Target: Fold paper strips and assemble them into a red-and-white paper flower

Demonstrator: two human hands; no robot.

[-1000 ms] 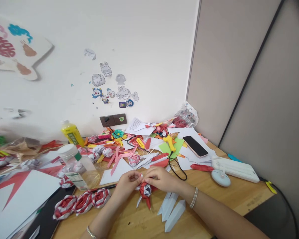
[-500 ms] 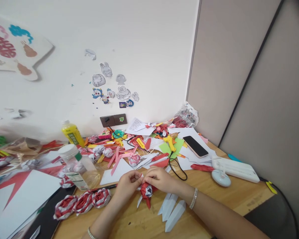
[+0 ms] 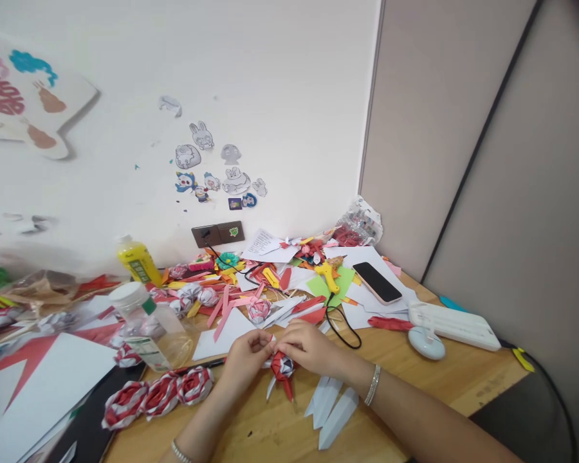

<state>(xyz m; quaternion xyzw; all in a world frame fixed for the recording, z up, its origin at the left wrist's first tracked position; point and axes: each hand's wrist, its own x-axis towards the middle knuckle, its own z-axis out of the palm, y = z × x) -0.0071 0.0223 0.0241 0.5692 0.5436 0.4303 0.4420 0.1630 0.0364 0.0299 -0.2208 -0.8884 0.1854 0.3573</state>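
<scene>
Paper ornament [image 3: 283, 366], red with white and dark folds, sits low at the near part of the desk [image 3: 251, 421], its top pinched in the grip of both left hand [image 3: 248, 357] and right hand [image 3: 306, 347]. 3 pale folded strips [image 3: 338, 418] lie near the right wrist; 3 striped rosettes [image 3: 161, 393] crowd the left forearm, beside a clear jar [image 3: 152, 352]. Behind, paper scraps [image 3: 270, 276] surround a yellow glue gun [image 3: 328, 276].

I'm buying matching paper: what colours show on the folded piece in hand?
Red, with white and dark patches, on the folded piece; see the head view.
</scene>
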